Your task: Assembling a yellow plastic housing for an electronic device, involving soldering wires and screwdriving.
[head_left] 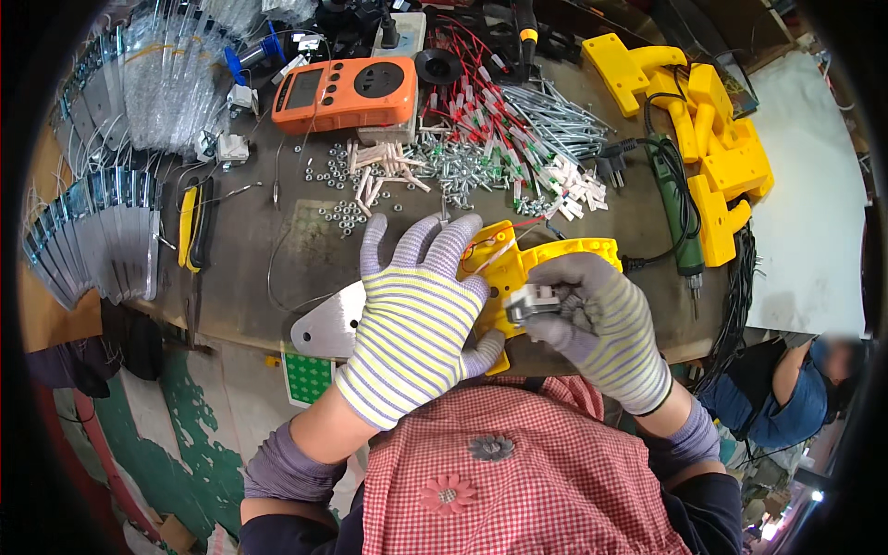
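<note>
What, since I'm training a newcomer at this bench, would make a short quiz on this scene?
1. Which hand holds the small metal part?
2. True or false: the orange multimeter lies left of the long screws.
3. Which does the left hand touch: (a) orange multimeter; (b) yellow plastic housing; (c) long screws?

Key: 1. The right hand. 2. True. 3. b.

The dark workbench (pixel 242 264) carries nuts (pixel 348 218), long screws (pixel 560 120) and yellow housings (pixel 737 170).
</note>
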